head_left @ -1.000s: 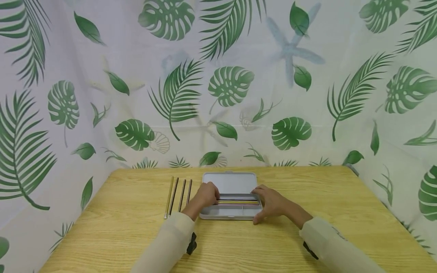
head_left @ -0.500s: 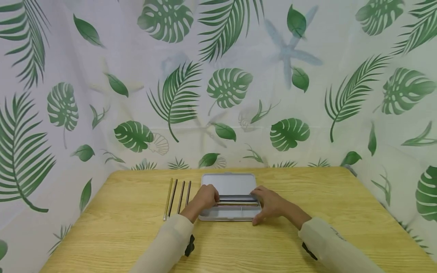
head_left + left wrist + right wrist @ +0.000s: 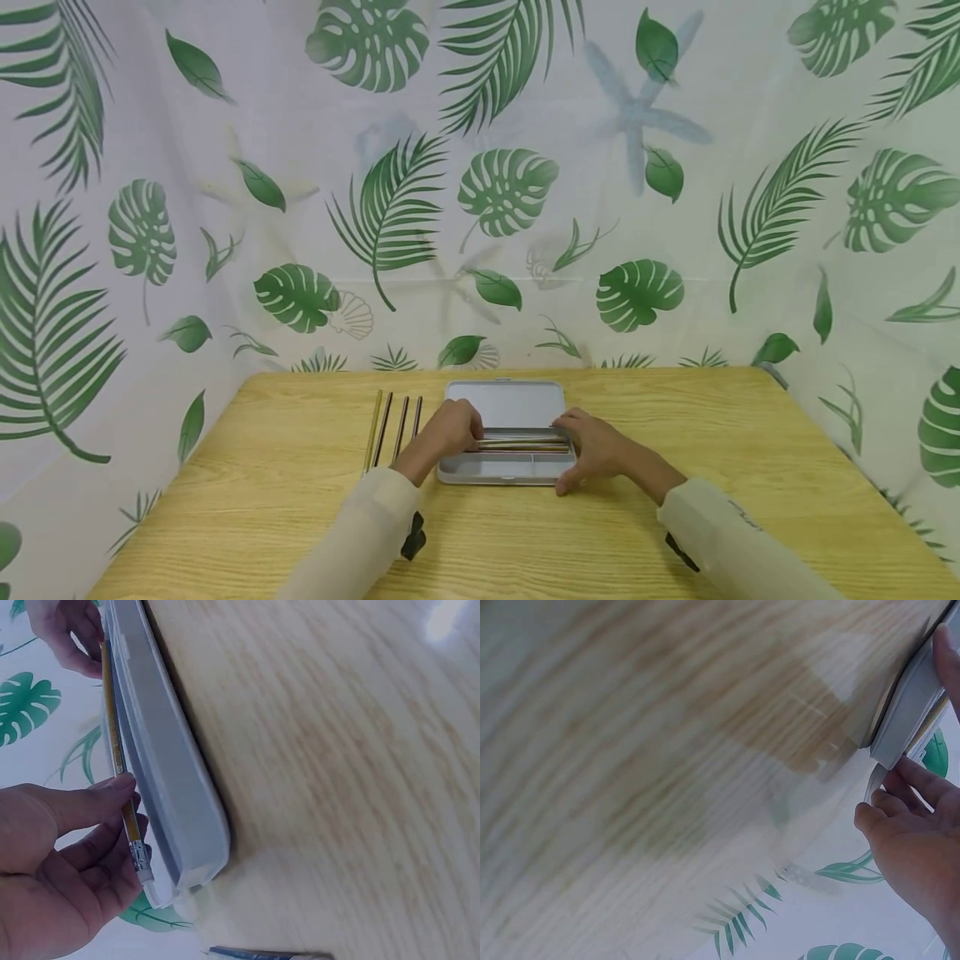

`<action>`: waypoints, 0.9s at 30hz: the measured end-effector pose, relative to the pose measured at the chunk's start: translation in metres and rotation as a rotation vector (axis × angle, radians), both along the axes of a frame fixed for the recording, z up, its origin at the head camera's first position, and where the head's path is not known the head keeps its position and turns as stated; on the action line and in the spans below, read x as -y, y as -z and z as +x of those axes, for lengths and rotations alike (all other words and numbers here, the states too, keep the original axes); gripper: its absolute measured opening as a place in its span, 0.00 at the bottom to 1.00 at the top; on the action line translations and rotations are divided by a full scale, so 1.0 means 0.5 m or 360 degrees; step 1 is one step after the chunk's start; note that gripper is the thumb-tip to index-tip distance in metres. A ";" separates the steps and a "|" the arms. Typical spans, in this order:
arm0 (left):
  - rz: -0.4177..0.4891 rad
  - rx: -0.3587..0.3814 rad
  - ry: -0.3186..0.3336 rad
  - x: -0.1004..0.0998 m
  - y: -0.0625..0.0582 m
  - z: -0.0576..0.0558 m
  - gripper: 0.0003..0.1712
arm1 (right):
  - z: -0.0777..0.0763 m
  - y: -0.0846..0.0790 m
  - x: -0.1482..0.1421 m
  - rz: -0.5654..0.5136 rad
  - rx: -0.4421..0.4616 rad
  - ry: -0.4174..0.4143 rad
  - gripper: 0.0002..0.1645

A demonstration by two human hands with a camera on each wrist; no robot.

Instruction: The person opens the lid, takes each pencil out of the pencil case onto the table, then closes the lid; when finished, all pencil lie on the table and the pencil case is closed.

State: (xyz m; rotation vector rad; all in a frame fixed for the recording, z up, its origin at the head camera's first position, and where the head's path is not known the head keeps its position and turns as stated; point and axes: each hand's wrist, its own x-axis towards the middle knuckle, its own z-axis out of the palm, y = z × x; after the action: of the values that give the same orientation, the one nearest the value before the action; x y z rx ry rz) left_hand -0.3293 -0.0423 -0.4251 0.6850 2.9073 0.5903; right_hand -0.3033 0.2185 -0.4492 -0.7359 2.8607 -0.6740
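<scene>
A pale grey pencil case [image 3: 480,480] lies with its lid [image 3: 517,402] folded back. My left hand [image 3: 453,423] reaches over its left end and pinches a yellow pencil [image 3: 114,727] between thumb and fingers, near the silver ferrule and white eraser. This pencil slants slightly over the long compartment, where other pencils are partly visible beneath it. At the opposite end, my right hand [image 3: 597,446] grips the case, thumb on the front edge and fingers at the back. In the right wrist view those fingers curl round the case's corner; part of that hand is cut off.
To the left of the case, several pencils lie side by side on the wooden table [image 3: 300,500]: a yellow pencil [image 3: 372,429] and dark ones, such as the dark pencil [image 3: 383,429]. A leaf-patterned cloth [image 3: 480,208] hangs behind the table.
The yellow pencil, earlier lying level in the case, now slants with its left end slightly raised in my left hand. My right hand keeps its place on the case.
</scene>
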 end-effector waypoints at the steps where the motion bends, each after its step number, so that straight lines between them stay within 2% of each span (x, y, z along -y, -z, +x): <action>1: -0.0002 0.0012 0.0009 0.002 -0.005 0.002 0.02 | 0.001 -0.002 0.001 -0.0006 -0.0001 -0.0007 0.64; 5: 0.0024 0.0073 0.0056 0.022 -0.019 0.008 0.01 | 0.006 -0.007 0.001 0.0003 -0.0032 -0.0037 0.65; 8: 0.0107 0.0095 0.0088 0.047 -0.025 0.010 0.01 | 0.005 -0.006 0.001 0.0007 -0.0028 -0.0031 0.64; 13: 0.0273 0.0116 0.0050 0.100 -0.033 0.008 0.02 | -0.001 0.000 0.002 0.0028 -0.0010 -0.0002 0.63; 20: 0.0515 0.0255 -0.0121 0.184 -0.025 -0.003 0.06 | -0.001 -0.003 0.003 0.0063 -0.0027 0.0003 0.62; 27: 0.0730 0.0449 -0.0452 0.259 -0.015 -0.007 0.15 | -0.001 -0.004 0.006 0.0057 -0.0013 0.0018 0.62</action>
State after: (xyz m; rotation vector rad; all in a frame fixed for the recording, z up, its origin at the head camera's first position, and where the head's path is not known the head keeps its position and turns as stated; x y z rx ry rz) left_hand -0.3328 -0.1716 -0.4175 0.1921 2.6324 1.2946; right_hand -0.3039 0.2153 -0.4471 -0.7195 2.8786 -0.6213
